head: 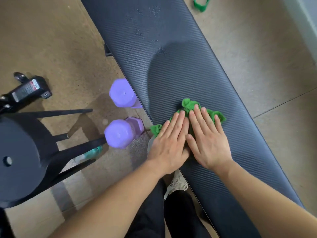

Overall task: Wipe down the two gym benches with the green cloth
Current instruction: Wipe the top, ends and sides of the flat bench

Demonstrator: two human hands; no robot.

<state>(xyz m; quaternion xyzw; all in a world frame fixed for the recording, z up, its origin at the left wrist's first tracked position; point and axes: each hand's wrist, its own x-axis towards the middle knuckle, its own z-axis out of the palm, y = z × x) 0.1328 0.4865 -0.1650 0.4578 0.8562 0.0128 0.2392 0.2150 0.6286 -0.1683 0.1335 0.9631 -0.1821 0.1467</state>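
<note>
A long black ribbed gym bench runs diagonally from the top centre to the lower right. A crumpled green cloth lies on its near half. My left hand and my right hand press flat on the cloth side by side, fingers stretched out and pointing away from me. A darker wiped patch spreads on the pad beyond the cloth, and small droplets dot the surface farther up. Only one bench is in view.
Two purple dumbbells stand on the brown floor left of the bench. A black round stool is at the left, with a bottle under it. A green band lies on the floor at the top right.
</note>
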